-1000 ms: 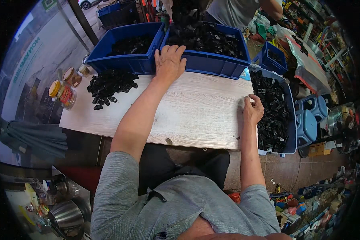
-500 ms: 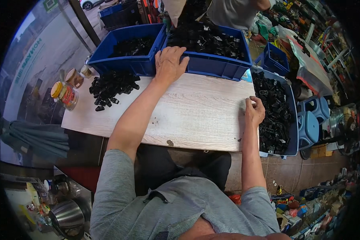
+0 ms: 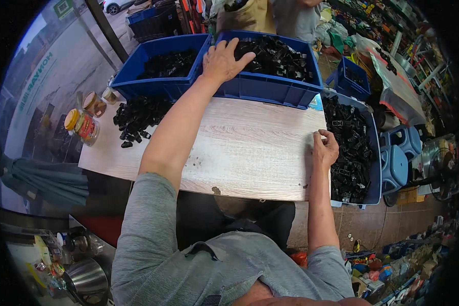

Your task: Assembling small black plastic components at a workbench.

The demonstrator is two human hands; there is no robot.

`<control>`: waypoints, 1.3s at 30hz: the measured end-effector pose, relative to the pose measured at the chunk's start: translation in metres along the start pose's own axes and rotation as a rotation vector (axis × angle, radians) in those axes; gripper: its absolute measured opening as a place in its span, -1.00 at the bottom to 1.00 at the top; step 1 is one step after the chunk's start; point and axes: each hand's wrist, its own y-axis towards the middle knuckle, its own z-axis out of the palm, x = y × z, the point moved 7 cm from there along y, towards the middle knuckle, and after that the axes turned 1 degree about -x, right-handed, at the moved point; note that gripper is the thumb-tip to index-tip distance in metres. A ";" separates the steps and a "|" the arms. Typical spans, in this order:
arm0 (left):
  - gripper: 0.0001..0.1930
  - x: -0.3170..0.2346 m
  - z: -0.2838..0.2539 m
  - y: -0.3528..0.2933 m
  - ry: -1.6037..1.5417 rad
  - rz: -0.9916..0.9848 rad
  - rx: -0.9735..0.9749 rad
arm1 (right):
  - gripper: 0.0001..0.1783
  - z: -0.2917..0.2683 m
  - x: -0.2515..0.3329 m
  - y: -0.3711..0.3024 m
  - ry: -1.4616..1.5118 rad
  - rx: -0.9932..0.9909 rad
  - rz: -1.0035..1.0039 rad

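My left hand [image 3: 223, 61] reaches out with fingers spread over the near inner corner of the right blue bin [image 3: 270, 87], where it meets the left blue bin [image 3: 153, 87]. Nothing shows in its grasp. Small black plastic parts [image 3: 278, 57] fill the right bin, and similar ones lie lower in the left bin. By the table's right edge my right hand [image 3: 325, 149] is curled with thumb and fingers close together; whether it holds something is hidden. Past my left forearm a loose heap of black parts [image 3: 137, 118] rests on the pale wood-grain table [image 3: 250, 148].
A large tub [image 3: 375, 176] of black parts stands against the table's right side. Jars, one a yellow-lidded jar [image 3: 81, 126], stand at the left edge. Blue stools [image 3: 393, 166] are beyond the tub. Behind the bins are a tan sack-like cloth [image 3: 246, 18] and another person [image 3: 296, 20].
My left hand has moved up and its fingers have spread over the right bin. The dark mass above that bin is gone, and the tan cloth shows there. My right hand has hardly moved.
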 end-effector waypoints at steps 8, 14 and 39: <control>-0.10 -0.028 0.018 0.009 0.145 0.059 0.012 | -0.69 0.000 0.010 -0.002 -0.032 0.022 -0.012; -0.21 -0.038 0.028 0.020 0.148 0.129 0.108 | -0.70 0.005 -0.002 0.002 -0.009 0.046 0.004; -0.43 -0.025 0.031 0.025 0.135 0.137 0.139 | -0.76 0.005 -0.001 0.000 0.027 0.036 0.010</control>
